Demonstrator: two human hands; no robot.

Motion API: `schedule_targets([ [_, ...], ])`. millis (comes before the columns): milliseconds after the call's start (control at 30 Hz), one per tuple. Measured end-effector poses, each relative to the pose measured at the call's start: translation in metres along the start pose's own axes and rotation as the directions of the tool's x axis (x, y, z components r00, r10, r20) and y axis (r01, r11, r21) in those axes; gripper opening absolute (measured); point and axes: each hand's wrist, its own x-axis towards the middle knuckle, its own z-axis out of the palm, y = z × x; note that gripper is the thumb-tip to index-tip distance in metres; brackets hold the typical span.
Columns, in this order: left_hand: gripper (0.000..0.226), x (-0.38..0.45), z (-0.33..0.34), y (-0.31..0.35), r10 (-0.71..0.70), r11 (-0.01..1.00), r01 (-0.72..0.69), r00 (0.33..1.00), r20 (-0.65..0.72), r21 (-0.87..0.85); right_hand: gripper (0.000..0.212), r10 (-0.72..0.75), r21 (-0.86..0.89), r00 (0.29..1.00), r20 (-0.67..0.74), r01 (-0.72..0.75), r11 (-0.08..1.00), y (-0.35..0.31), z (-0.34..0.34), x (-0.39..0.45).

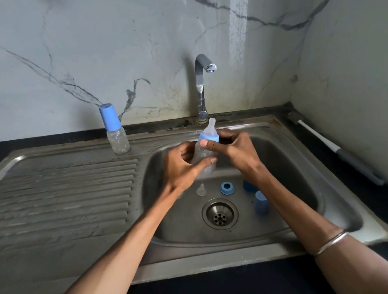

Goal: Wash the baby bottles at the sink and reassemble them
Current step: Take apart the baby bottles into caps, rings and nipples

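Over the sink basin I hold a clear baby bottle with a blue collar and a clear teat on top. My left hand grips the bottle's body. My right hand curls round the blue collar. On the basin floor lie a loose clear teat, a blue collar ring, and two blue caps, one partly hidden by my right forearm. A second bottle with its blue cap on stands upright at the back of the drainboard.
The chrome tap rises behind the basin; no water runs. The drain sits mid-basin. A ribbed steel drainboard lies to the left. A bottle brush lies on the black counter along the right wall.
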Motion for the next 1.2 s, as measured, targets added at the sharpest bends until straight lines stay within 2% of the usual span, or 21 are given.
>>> schedule_targets([
  [100, 0.047, -0.002, -0.006, 0.009, -0.075, 0.978, 0.102, 0.986, 0.148, -0.181, 0.031, -0.003, 0.029, 0.996, 0.092, 0.000, 1.000, -0.005, -0.005, -0.001],
  [200, 0.052, -0.002, -0.009, 0.013, -0.116, 0.905, 0.227, 0.946, 0.304, -0.359, 0.027, 0.001, 0.095, 0.982, 0.190, -0.019, 0.995, -0.007, -0.010, 0.002],
  [267, 0.058, -0.001, -0.012, 0.012, -0.141, 0.849, 0.307, 0.916, 0.376, -0.429, 0.028, 0.022, 0.145, 0.971, 0.237, -0.058, 0.988, -0.005, -0.012, 0.005],
  [333, 0.055, 0.002, -0.014, 0.009, -0.188, 0.800, 0.381, 0.893, 0.410, -0.463, 0.029, 0.040, 0.140, 0.968, 0.246, -0.076, 0.987, -0.002, -0.011, 0.005],
  [400, 0.042, 0.001, -0.015, 0.012, -0.221, 0.812, 0.383, 0.900, 0.377, -0.440, 0.031, 0.040, 0.123, 0.983, 0.177, -0.063, 0.990, 0.002, -0.007, 0.005],
  [433, 0.037, 0.000, -0.014, 0.015, -0.214, 0.872, 0.330, 0.922, 0.323, -0.363, 0.032, 0.037, 0.102, 0.992, 0.122, -0.050, 0.994, 0.004, -0.005, 0.004],
  [500, 0.041, -0.005, -0.013, 0.023, -0.147, 0.980, 0.171, 0.966, 0.214, -0.101, 0.038, 0.020, 0.008, 1.000, 0.013, -0.020, 1.000, 0.006, 0.000, 0.004],
  [567, 0.051, -0.012, -0.007, 0.027, -0.050, 0.990, 0.035, 0.993, 0.104, 0.138, 0.044, 0.001, -0.055, 0.999, -0.037, -0.003, 0.998, 0.008, 0.004, 0.003],
  [600, 0.054, -0.015, -0.004, 0.027, -0.016, 0.981, 0.009, 0.999, 0.031, 0.194, 0.044, -0.009, -0.065, 0.999, -0.045, 0.006, 0.998, 0.009, 0.007, 0.002],
  [667, 0.052, -0.018, 0.002, 0.028, -0.032, 0.981, 0.049, 0.995, -0.089, 0.186, 0.043, -0.025, -0.072, 0.998, -0.059, 0.020, 0.997, 0.009, 0.013, 0.001],
  [800, 0.046, -0.020, 0.009, 0.030, -0.027, 0.948, 0.101, 0.970, -0.241, 0.303, 0.043, -0.023, -0.035, 0.998, -0.057, 0.021, 0.999, 0.013, 0.024, -0.002],
  [900, 0.047, -0.017, 0.013, 0.023, -0.027, 0.960, 0.089, 0.973, -0.231, 0.265, 0.042, -0.007, 0.028, 0.996, -0.087, 0.010, 1.000, 0.014, 0.022, -0.003],
  [1067, 0.045, -0.010, 0.011, 0.017, -0.061, 0.989, 0.079, 0.988, -0.140, 0.126, 0.027, -0.013, 0.079, 0.999, -0.031, 0.016, 0.997, 0.002, 0.009, -0.004],
  [1133, 0.045, -0.008, 0.007, 0.017, -0.068, 0.995, 0.073, 0.995, -0.073, 0.070, 0.028, -0.012, 0.092, 1.000, -0.012, 0.013, 0.996, -0.001, 0.005, -0.004],
  [1200, 0.044, -0.005, -0.003, 0.018, -0.132, 0.990, 0.135, 0.988, 0.087, -0.039, 0.029, 0.003, 0.101, 0.999, 0.039, -0.007, 0.995, -0.003, 0.002, -0.004],
])
